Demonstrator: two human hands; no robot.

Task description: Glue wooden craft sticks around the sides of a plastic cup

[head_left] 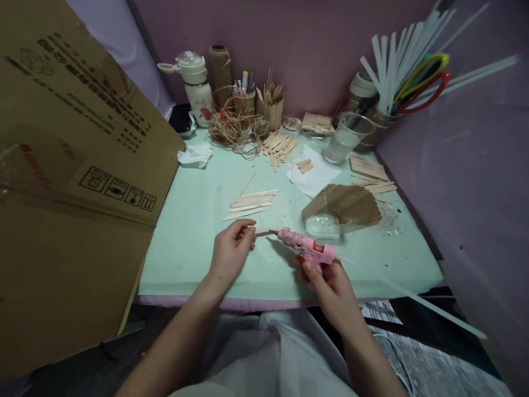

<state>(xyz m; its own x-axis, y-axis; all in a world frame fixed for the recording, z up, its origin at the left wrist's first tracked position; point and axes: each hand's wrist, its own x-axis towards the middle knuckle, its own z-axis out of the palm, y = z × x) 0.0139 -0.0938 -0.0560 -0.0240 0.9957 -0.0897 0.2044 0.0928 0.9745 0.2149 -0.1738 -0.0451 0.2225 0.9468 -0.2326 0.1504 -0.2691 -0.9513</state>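
Observation:
Between the thumb and fingers of my left hand [232, 247] one end of a wooden craft stick [263, 232] is pinched, held level a little above the table. My right hand [330, 284] is wrapped round the handle of a pink glue gun [303, 244], whose red light shows. The gun's nozzle points left and lies at the stick; whether it touches cannot be made out. A clear glue stick pokes out of the gun's back end. Just beyond my left hand, several loose craft sticks [252, 203] lie side by side on the pale green table [185, 242].
A craft-stick basket shape [345, 207] lies right of centre, by a clear plastic cup [345, 138]. Twine [233, 129], a white bottle [196, 88] and more craft sticks [281, 146] line the back. Scissors [425, 82] stand back right. A tall cardboard box [82, 182] walls the left side.

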